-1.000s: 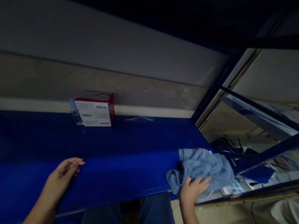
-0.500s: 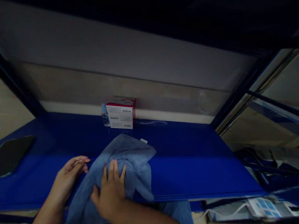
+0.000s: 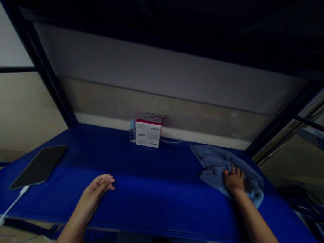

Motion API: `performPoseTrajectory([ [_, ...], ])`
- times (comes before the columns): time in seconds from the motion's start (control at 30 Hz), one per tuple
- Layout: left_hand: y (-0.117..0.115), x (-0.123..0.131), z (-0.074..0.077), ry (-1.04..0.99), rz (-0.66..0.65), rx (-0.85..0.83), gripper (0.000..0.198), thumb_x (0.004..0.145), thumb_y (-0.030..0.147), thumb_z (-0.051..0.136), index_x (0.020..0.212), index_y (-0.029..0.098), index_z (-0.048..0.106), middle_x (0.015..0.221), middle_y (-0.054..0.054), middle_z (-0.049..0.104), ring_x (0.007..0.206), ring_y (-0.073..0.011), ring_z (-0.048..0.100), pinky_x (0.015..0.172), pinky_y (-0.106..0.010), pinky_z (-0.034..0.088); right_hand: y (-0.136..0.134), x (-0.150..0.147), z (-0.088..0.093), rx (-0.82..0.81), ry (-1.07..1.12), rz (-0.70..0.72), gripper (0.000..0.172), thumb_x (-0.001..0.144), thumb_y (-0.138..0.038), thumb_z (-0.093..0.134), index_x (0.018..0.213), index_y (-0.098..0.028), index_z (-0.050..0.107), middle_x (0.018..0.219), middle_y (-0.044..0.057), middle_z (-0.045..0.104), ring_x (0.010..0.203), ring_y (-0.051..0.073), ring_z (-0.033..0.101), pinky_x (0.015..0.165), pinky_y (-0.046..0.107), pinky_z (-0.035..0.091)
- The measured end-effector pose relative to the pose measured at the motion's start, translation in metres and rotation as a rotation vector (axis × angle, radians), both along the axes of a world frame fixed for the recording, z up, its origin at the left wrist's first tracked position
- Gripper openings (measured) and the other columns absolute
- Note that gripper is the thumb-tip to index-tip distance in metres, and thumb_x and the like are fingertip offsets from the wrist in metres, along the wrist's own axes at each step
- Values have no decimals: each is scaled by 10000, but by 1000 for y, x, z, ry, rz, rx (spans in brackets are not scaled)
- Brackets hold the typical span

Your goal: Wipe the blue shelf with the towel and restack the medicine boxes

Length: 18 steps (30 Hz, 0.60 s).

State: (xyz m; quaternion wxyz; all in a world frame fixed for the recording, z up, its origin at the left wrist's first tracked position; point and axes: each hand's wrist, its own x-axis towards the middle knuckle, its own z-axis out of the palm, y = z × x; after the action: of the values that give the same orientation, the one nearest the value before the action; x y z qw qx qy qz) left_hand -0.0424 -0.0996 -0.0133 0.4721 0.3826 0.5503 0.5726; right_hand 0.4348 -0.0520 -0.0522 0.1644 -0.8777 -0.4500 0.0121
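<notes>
A crumpled blue cloth (image 3: 215,162) lies on the right part of the blue shelf surface (image 3: 155,196). Pressed down on top of it is my right hand (image 3: 234,179), palm down with fingers spread; the thumb is hard to make out. My left hand (image 3: 99,186) rests on the surface left of centre, fingers curled in toward the thumb, and nothing shows in them. It touches no object other than the surface.
At the back stand a white and red box (image 3: 148,134) and a small clear bottle (image 3: 132,131) beside it. A dark tablet (image 3: 40,165) with a white cable (image 3: 11,206) lies on the left. Blue posts (image 3: 52,78) frame both sides.
My right hand has moved the cloth from the front middle to the right side, laying it more spread out. My left hand keeps nearly the same pose. The view has shifted.
</notes>
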Motion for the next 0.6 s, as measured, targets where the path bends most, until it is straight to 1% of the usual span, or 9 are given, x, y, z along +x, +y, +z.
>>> performPoseTrajectory([
  [0.07, 0, 1, 0, 28, -34, 10, 291, 559, 327, 703, 771, 150, 611, 689, -19, 637, 586, -140, 579, 604, -261, 484, -3, 1, -6, -80, -32, -63, 530, 855, -313, 263, 1325, -75, 324, 1382, 207, 270, 1289, 297, 206, 992, 543, 120],
  [0.13, 1, 3, -2, 64, -68, 14, 295, 586, 350, 689, 789, 151, 607, 692, -18, 633, 598, -143, 577, 614, -260, 474, -5, -23, -9, -115, -54, -51, 531, 850, -308, 258, 1333, -92, 311, 1410, 179, 221, 1290, 317, 189, 989, 563, 114],
  [0.23, 6, 4, -6, 113, -96, 25, 290, 623, 369, 662, 813, 160, 596, 692, -11, 624, 619, -144, 574, 634, -254, 460, -13, -92, -8, -101, -76, 171, 520, 833, -278, 298, 1293, -49, 375, 1405, 177, 233, 1283, 346, 193, 1000, 555, 118],
  [0.33, 9, 4, -4, 180, -68, 62, 298, 619, 410, 644, 788, 172, 589, 667, -11, 617, 586, -149, 558, 623, -266, 453, -33, -186, 2, 20, 22, 431, 507, 801, -246, 370, 1264, -45, 417, 1391, 185, 259, 1284, 352, 193, 1000, 587, 83],
  [0.4, 6, 2, 6, 279, -27, 94, 320, 605, 450, 631, 773, 181, 588, 689, -24, 626, 578, -160, 549, 610, -276, 451, -51, -250, 12, 103, 194, 584, 509, 772, -219, 434, 1262, -82, 429, 1391, 161, 271, 1297, 330, 171, 1019, 575, 57],
  [0.47, -1, 1, 19, 437, -3, 142, 324, 633, 476, 592, 791, 193, 594, 761, -44, 639, 667, -190, 570, 656, -294, 454, -67, -299, 24, 152, 460, 788, 487, 778, -255, 460, 1247, -127, 455, 1382, 124, 306, 1303, 297, 171, 1037, 552, 73],
  [0.5, -5, 1, 24, 540, -11, 173, 317, 665, 480, 559, 812, 202, 598, 803, -52, 642, 742, -210, 577, 702, -310, 453, -72, -314, 30, 145, 625, 892, 439, 779, -262, 459, 1200, -147, 507, 1350, 112, 369, 1286, 282, 236, 1037, 536, 126],
  [0.53, -10, 3, 27, 652, -36, 209, 308, 705, 476, 517, 841, 213, 602, 850, -58, 643, 825, -228, 573, 757, -331, 443, -75, -322, 37, 133, 803, 979, 383, 783, -275, 447, 1128, -157, 567, 1289, 109, 455, 1236, 270, 346, 1019, 513, 217],
  [0.6, -17, 15, 23, 879, -137, 288, 322, 771, 455, 440, 934, 230, 604, 970, -69, 632, 964, -246, 539, 862, -379, 402, -70, -313, 48, 126, 1139, 1037, 317, 784, -296, 414, 948, -154, 645, 1082, 105, 617, 976, 230, 591, 871, 430, 430],
])
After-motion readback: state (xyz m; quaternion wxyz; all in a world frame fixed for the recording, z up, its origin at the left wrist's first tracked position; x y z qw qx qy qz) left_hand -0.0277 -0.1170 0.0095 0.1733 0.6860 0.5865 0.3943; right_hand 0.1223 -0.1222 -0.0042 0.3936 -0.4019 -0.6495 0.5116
